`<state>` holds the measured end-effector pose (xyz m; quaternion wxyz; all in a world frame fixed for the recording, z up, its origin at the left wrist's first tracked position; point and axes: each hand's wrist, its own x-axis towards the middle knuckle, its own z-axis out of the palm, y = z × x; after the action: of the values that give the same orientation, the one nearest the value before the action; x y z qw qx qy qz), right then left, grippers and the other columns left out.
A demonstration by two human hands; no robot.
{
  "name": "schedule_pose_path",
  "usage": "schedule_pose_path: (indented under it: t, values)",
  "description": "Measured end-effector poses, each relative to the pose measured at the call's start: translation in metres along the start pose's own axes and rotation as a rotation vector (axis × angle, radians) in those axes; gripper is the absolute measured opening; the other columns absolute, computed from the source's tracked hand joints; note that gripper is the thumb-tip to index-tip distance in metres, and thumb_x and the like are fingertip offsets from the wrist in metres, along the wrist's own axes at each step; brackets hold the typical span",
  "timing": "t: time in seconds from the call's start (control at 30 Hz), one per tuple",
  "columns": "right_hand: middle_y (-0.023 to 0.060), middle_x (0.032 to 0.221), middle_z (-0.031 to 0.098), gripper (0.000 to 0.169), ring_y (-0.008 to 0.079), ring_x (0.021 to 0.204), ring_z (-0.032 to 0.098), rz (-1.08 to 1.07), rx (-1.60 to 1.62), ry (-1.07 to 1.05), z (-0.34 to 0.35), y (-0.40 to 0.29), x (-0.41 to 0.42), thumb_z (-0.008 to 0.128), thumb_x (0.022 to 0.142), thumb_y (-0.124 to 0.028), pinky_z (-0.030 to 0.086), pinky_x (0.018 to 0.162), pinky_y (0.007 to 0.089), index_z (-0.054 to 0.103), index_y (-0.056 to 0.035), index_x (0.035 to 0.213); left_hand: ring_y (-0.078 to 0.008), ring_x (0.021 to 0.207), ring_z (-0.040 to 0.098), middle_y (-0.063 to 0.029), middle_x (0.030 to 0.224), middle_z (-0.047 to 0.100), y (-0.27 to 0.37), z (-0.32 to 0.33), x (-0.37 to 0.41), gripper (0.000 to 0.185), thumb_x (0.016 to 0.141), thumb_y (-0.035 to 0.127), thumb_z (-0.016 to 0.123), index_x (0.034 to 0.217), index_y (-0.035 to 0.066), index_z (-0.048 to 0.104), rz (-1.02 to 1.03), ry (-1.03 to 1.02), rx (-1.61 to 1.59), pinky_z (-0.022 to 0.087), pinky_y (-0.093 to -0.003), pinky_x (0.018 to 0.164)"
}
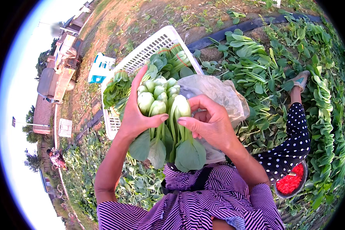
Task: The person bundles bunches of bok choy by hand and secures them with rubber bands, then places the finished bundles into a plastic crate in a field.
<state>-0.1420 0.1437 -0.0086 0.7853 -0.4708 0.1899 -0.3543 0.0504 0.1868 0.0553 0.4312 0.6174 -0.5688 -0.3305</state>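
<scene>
Between both hands, in front of the chest, is a bunch of bok choy [158,99] with its pale stem bases up and its leaves hanging down. My left hand [141,110] wraps the bunch's left side, thumb across the front stems. On the right, my right hand [211,122] pinches one bok choy head [180,107] between thumb and fingers, against the bunch. Behind the hands stands a white slatted plastic crate [115,126] containing bok choy bundles [180,61] tied with reddish bands. A clear plastic sheet or bag [218,95] lies at the crate's near right side.
Cut bok choy [247,57] lies in rows on the right. A dark bowl [284,197] of small red strips or bands [290,179] sits by my leg. A black hose [227,33] crosses the soil. Far left are a white-teal bag [100,67], another crate [65,128], a vehicle [60,69] and a person [57,159].
</scene>
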Motion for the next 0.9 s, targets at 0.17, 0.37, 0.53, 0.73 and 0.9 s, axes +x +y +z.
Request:
schedule_pose_path:
  t: [0.17, 0.37, 0.53, 0.73, 0.9]
  values:
    - [0.0071, 0.083, 0.06, 0.032, 0.0092, 0.058, 0.058, -0.083, -0.089, 0.1, 0.02, 0.02, 0.006, 0.07, 0.079, -0.011, 0.046, 0.051, 0.0245, 0.052, -0.0001, 0.102, -0.0219, 0.116, 0.047, -0.0128, 0.128, 0.045, 0.008, 0.001, -0.001, 0.108, 0.054, 0.016, 0.08, 0.144, 0.01, 0.02, -0.064, -0.004, -0.052, 0.038, -0.0349, 0.1]
    - [0.0199, 0.094, 0.058, 0.039, 0.0359, 0.082, 0.06, -0.256, -0.436, 0.167, 0.036, 0.038, 0.008, 0.064, 0.081, -0.014, 0.049, 0.069, 0.0405, 0.047, 0.004, 0.111, -0.0221, 0.116, 0.047, -0.0125, 0.129, 0.043, -0.001, 0.002, -0.002, 0.114, 0.051, 0.019, 0.085, 0.143, 0.009, 0.019, -0.014, 0.031, -0.029, 0.038, -0.0357, 0.1]
    - [0.0258, 0.104, 0.053, 0.039, 0.0427, 0.085, 0.057, -0.354, -0.549, 0.132, 0.042, 0.033, 0.008, 0.059, 0.084, -0.01, 0.048, 0.071, 0.0443, 0.043, 0.0101, 0.114, -0.0229, 0.116, 0.047, -0.0125, 0.127, 0.042, -0.004, -0.004, -0.006, 0.123, 0.047, 0.024, 0.091, 0.143, 0.008, 0.016, 0.027, 0.009, 0.116, 0.039, -0.0363, 0.1]
    - [0.0298, 0.1, 0.049, 0.043, 0.0447, 0.079, 0.056, -0.305, -0.636, 0.057, 0.032, 0.023, 0.017, 0.055, 0.083, -0.007, 0.047, 0.069, 0.0472, 0.035, 0.0131, 0.115, -0.0224, 0.114, 0.049, -0.0126, 0.126, 0.043, -0.003, 0.004, 0.003, 0.114, 0.05, 0.012, 0.084, 0.142, 0.006, 0.017, 0.055, 0.048, 0.263, 0.041, -0.0357, 0.099]
    - [0.0265, 0.091, 0.052, 0.033, 0.0412, 0.077, 0.057, -0.268, -0.752, -0.087, 0.013, 0.022, 0.024, 0.058, 0.079, -0.011, 0.047, 0.065, 0.0464, 0.041, 0.0075, 0.1, -0.0227, 0.116, 0.046, -0.0122, 0.134, 0.034, -0.019, 0.008, -0.003, 0.111, 0.05, 0.016, 0.081, 0.141, 0.003, 0.019, 0.074, 0.131, 0.18, 0.04, -0.0357, 0.1]
